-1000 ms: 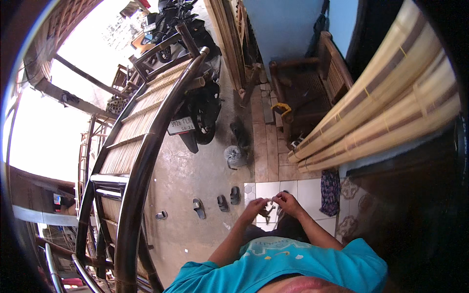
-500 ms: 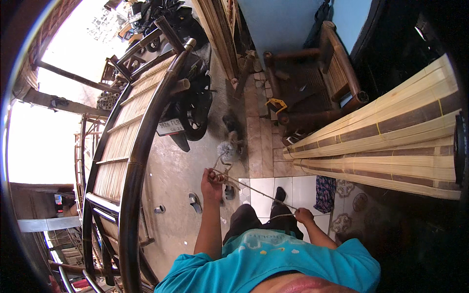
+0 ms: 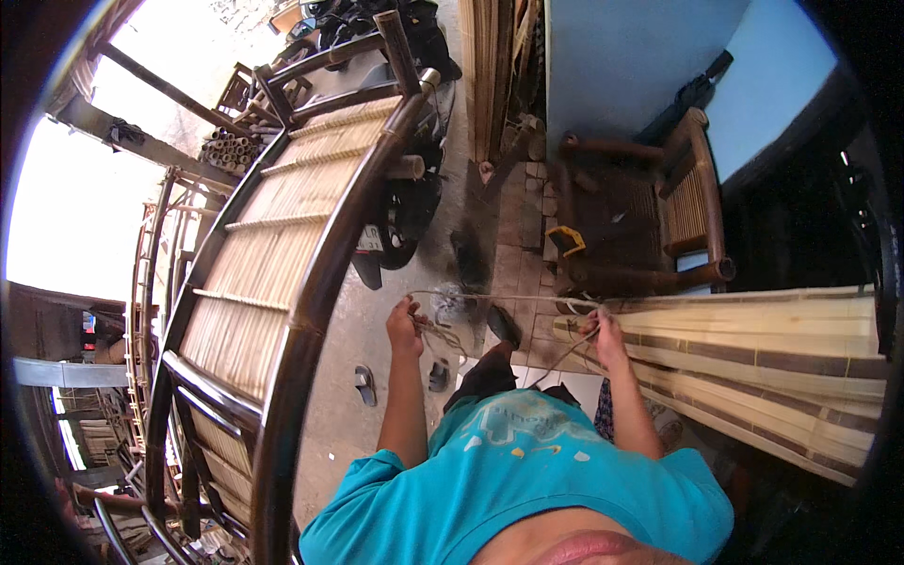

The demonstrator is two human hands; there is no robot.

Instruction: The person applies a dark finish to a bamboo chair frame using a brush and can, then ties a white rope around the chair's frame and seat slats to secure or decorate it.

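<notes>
A thin, pale rope [image 3: 508, 298] stretches almost level between my two hands. My left hand [image 3: 403, 327] is closed on it, and loose loops hang beside the fingers. Near the end of the striped bamboo blind [image 3: 734, 348], my right hand [image 3: 607, 336] grips the other part of the rope. From there a slack length runs down toward my body. Behind the rope, on the floor, lies a clear plastic bag or bottle, too blurred to tell.
A long bamboo bench-like frame [image 3: 254, 273] stands tilted at my left, a motorcycle [image 3: 414, 202] behind it. Ahead right is a bamboo chair [image 3: 612, 202] with a yellow-handled tool [image 3: 566, 239]. Sandals [image 3: 365, 384] lie on the floor. Rolled blinds [image 3: 485, 85] stand upright ahead.
My right hand has risen and moved forward, bringing the rope from a slant to nearly level. One foot has stepped forward, and the view has shifted.
</notes>
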